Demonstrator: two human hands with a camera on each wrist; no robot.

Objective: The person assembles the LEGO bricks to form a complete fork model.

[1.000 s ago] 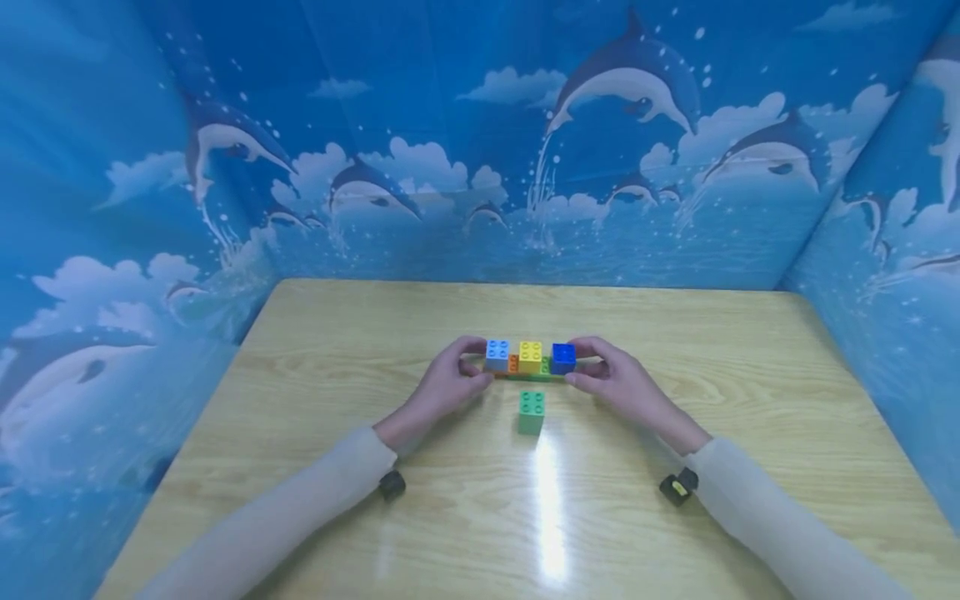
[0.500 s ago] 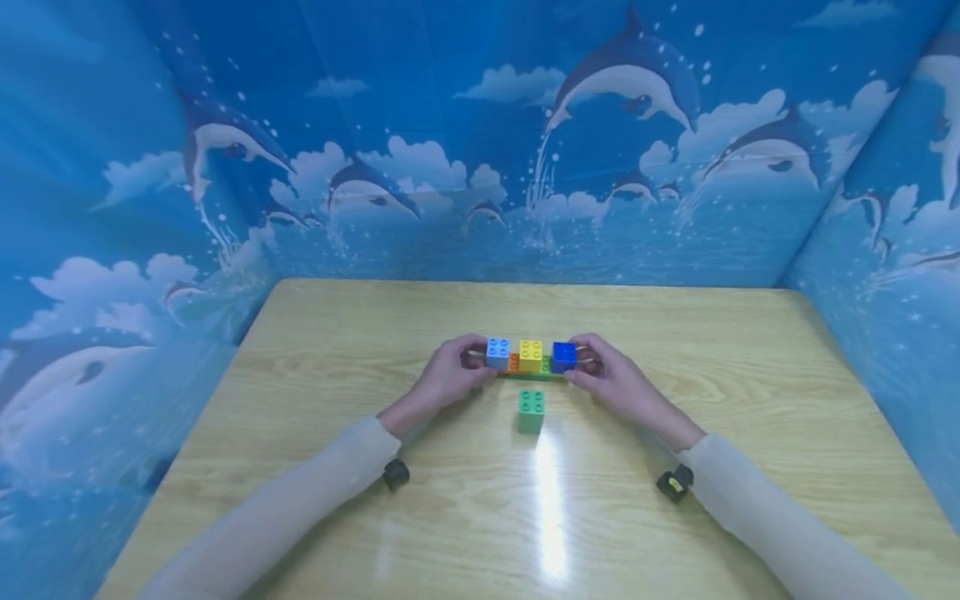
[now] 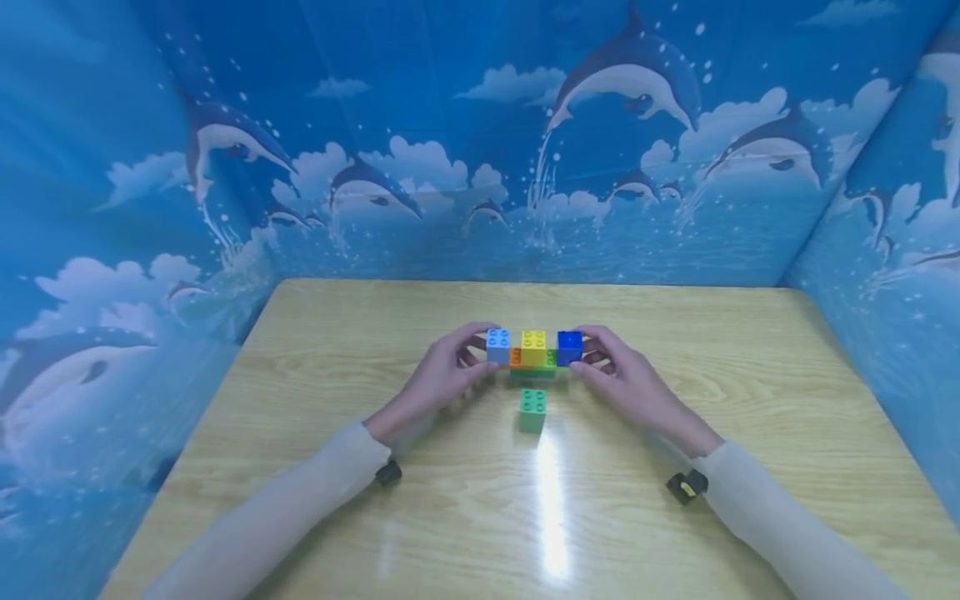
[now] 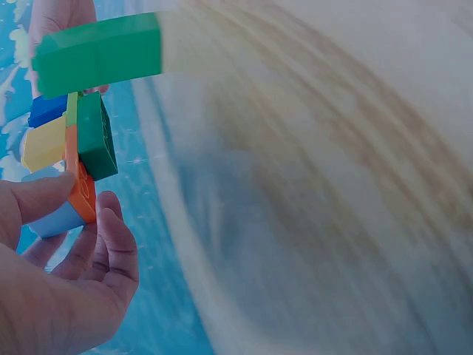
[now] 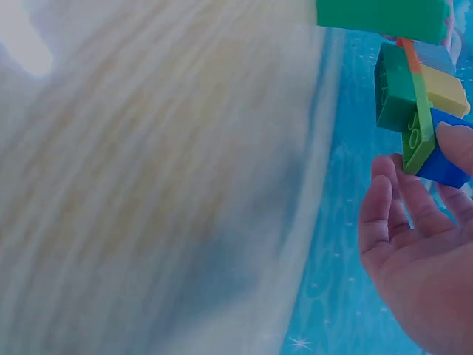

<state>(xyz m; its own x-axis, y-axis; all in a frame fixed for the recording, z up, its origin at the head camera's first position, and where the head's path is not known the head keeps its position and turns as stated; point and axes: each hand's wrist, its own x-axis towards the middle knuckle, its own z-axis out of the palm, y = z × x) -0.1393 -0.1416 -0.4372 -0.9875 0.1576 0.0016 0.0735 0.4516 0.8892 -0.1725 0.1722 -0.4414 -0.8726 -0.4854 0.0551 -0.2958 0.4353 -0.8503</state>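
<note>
My left hand (image 3: 442,375) and right hand (image 3: 633,383) grip the two ends of a toy building-brick assembly. Along its top sit a light blue brick (image 3: 498,346), a yellow brick (image 3: 533,348) and a dark blue brick (image 3: 569,348), with gaps between them. Under these run a thin orange brick (image 4: 83,197) and a thin lime green brick (image 5: 418,139), end to end. A dark green brick (image 4: 96,137) is fixed below their middle. Left thumb and fingers pinch the light blue end; the right ones pinch the dark blue end.
A tall green brick (image 3: 532,412) stands upright on the wooden table (image 3: 337,333), just in front of the assembly. Behind and beside the table hangs a blue dolphin-print cloth (image 3: 450,242). Black wrist cameras are worn below both sleeves.
Both hands have raised the brick assembly slightly, and more of the dark green brick below it shows. The tall green brick in front has stayed in place.
</note>
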